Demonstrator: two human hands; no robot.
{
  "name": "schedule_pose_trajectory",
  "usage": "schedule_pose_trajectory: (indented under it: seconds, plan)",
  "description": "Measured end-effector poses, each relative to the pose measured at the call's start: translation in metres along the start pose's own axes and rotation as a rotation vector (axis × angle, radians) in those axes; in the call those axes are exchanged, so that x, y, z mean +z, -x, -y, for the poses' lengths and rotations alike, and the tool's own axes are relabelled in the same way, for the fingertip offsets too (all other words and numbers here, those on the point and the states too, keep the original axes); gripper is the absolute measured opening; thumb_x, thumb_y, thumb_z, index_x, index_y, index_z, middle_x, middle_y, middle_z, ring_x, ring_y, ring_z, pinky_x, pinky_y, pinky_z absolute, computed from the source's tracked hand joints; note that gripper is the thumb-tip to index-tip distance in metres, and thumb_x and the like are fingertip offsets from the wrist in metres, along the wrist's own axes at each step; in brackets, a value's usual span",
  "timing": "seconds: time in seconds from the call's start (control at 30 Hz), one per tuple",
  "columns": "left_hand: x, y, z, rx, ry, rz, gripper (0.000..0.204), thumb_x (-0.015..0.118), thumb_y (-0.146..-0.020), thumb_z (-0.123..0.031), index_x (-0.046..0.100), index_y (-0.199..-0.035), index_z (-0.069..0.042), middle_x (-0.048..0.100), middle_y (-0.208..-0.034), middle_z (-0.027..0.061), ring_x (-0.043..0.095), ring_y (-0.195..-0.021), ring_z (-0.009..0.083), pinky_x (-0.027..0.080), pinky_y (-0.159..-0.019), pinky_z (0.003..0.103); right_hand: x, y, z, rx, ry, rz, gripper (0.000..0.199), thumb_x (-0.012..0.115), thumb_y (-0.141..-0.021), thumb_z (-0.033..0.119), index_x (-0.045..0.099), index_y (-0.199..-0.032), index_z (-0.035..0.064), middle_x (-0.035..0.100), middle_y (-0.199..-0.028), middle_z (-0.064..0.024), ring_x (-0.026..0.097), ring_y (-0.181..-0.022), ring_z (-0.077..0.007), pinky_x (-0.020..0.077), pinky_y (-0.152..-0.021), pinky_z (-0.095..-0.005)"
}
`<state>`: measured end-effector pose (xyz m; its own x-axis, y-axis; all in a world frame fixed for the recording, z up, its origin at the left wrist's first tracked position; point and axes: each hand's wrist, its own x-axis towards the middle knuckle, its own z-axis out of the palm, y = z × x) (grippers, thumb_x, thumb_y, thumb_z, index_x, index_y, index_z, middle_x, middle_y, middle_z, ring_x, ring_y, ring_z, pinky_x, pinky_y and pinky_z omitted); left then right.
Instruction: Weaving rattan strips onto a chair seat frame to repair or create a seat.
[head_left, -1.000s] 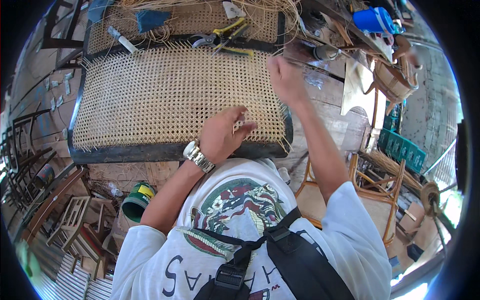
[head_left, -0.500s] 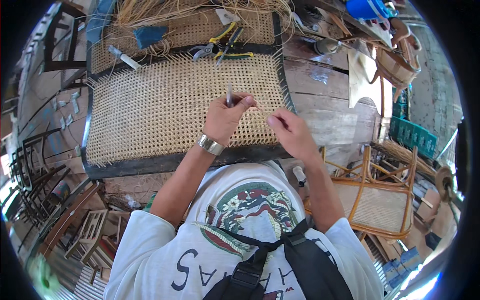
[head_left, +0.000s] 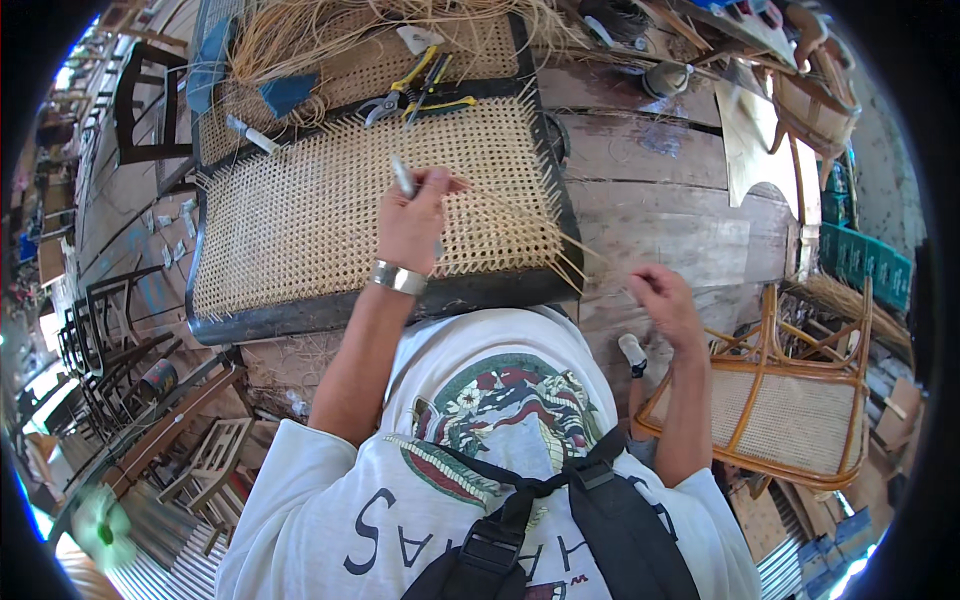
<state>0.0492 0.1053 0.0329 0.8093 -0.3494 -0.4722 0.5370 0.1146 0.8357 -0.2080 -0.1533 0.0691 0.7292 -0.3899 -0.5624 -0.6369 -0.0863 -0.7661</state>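
My left hand point(head_left: 410, 225), with a silver band at the wrist, is closed over the woven cane panel point(head_left: 290, 235) in its black frame point(head_left: 300, 322). Out of its grip sticks a slim shiny tool point(head_left: 402, 175) whose kind I cannot make out. A thin cane strand point(head_left: 545, 225) runs from its fingertips to my right hand point(head_left: 668, 305), which pinches the other stretch beyond the frame's right edge. Loose strand ends stand along the panel's right side. At the panel's far side lie yellow-handled pruning shears point(head_left: 397, 98), a second slim yellow-and-black tool point(head_left: 428, 85) and a whitish tube point(head_left: 252, 134).
Loose cane strands point(head_left: 300, 40) and blue cloth pieces point(head_left: 288, 96) lie on the farther woven part. A rattan chair point(head_left: 775, 405) stands at the right, near a green crate point(head_left: 865, 265). Dark chair frames point(head_left: 105, 325) crowd the left. Plank floor point(head_left: 650, 215) lies to the right.
My right hand has drawn away to the right and nearer me, stretching the strand out. My left hand has shifted left and slightly farther off. The whole view has turned a little.
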Motion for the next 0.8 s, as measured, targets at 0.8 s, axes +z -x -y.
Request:
schedule_pose_trajectory:
  seconds: [0.8]
  plan:
    - [0.034, 0.082, 0.006, 0.06, -0.594, 0.341, 0.01, 0.073, -0.09, -0.011, 0.069, -0.092, -0.002, 0.065, -0.077, -0.0009, 0.055, -0.068, 0.0049, 0.045, -0.062, 0.022, 0.097, -0.002, 0.047, -0.394, -0.133, 0.104, 0.019, 0.061, -0.098, 0.014, 0.064, -0.112, 0.0024, 0.067, -0.086, -0.0066, 0.061, -0.071, -0.0115, 0.0509, -0.067, -0.028]
